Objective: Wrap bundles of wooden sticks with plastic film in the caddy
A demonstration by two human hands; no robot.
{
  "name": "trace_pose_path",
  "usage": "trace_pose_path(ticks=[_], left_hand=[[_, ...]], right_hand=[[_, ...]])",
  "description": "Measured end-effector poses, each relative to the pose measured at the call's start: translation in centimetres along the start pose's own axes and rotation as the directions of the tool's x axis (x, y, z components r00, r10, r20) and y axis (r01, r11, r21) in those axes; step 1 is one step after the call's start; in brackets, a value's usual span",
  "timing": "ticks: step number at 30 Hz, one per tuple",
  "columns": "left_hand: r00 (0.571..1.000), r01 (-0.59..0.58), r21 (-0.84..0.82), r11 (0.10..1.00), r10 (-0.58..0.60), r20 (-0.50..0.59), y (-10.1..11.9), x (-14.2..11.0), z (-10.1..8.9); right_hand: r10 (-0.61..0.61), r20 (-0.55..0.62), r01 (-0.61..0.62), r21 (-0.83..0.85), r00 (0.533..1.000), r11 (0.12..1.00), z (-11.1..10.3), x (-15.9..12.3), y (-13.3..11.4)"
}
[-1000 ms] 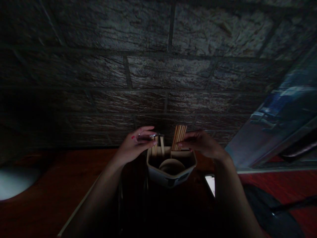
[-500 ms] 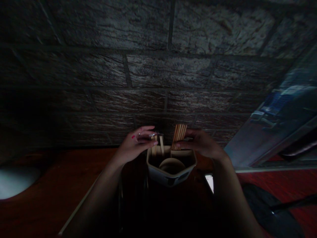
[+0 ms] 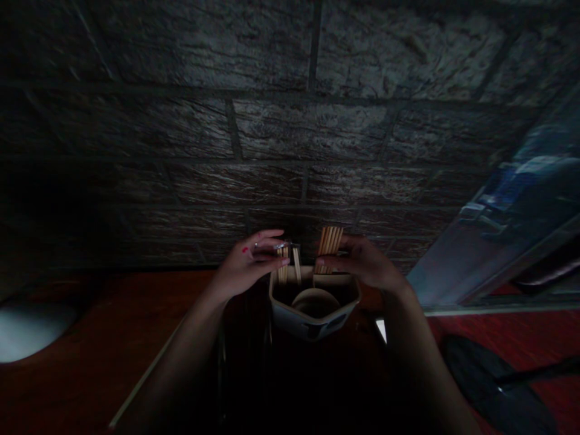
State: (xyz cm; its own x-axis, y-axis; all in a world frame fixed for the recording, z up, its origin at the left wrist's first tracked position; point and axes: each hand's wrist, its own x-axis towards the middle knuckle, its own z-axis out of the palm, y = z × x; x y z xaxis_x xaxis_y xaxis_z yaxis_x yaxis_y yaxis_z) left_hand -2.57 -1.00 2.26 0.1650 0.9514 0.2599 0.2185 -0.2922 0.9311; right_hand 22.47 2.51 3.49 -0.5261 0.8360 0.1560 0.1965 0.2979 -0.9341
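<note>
It is very dark here, and a wall of big rough bricks (image 3: 272,130) stands behind the box (image 3: 294,320). The box is pale and sits on a brown-red table (image 3: 118,314), with parts inside and a round cup shape (image 3: 315,296) at its front.

My right hand (image 3: 357,260) is above the back right part of the box. My thumb and fingers are closed around a flat bunch of wooden sticks (image 3: 332,240), side by side and leaning a bit. Their low ends come down to the back of the box, but I can't tell if they touch it.

My left hand (image 3: 249,263) is at the back left of the box. My thumb and fingers pinch some thin sticks (image 3: 282,275) that go down into the box, and my top finger sticks out straight. Just right of them, 2 more sticks (image 3: 296,266) stand in the box.

To the right of the box is a bright white screen (image 3: 381,329), partly hidden by my arm. Far to the right of the box, a black round thing (image 3: 480,380) is on something red (image 3: 544,332).
</note>
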Motion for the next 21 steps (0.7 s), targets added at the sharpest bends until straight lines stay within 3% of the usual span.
trace_pose_path(ticks=[21], left_hand=[[1.0,0.008,-0.016,1.0,-0.008,0.001,0.07,-0.03,0.0]], right_hand=[[0.025,0.007,-0.025,-0.012,1.0,1.0,0.06,0.2,0.62]])
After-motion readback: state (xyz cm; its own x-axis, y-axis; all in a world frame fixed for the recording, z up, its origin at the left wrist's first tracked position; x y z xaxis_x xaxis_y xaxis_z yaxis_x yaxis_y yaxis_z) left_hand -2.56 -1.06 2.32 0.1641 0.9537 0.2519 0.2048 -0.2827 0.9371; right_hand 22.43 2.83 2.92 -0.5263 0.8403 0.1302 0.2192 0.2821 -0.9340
